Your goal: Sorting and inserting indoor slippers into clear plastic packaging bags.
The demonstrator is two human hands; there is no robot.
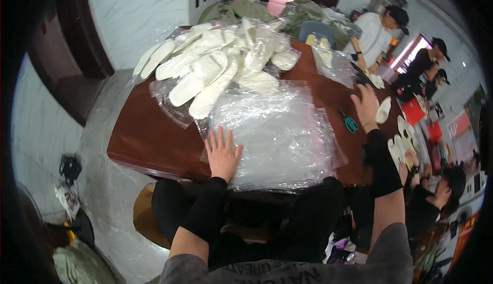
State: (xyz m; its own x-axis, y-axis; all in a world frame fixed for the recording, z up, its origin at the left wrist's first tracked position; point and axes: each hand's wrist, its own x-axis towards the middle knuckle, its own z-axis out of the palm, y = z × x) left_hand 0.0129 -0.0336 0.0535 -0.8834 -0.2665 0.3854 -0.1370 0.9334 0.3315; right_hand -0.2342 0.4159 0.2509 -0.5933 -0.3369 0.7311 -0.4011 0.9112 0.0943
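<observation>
A stack of clear plastic bags (277, 135) lies flat on the brown table (149, 135) in front of me. My left hand (223, 157) rests on the near left edge of that stack, fingers spread. Raised over the table's right side, my right hand (365, 107) has its fingers apart and holds nothing. A white slipper (383, 110) is just to the right of it. Scissors with teal handles (351, 124) lie between the bags and my right hand. Beyond the stack is a big heap of white slippers (205, 73), many in clear bags.
Several people work along the right: one in a white shirt (375, 32) at the far corner, another (436, 197) at the near right with more slippers (400, 148). A red box (412, 110) sits past the table. Green sacks (236, 7) are piled behind it.
</observation>
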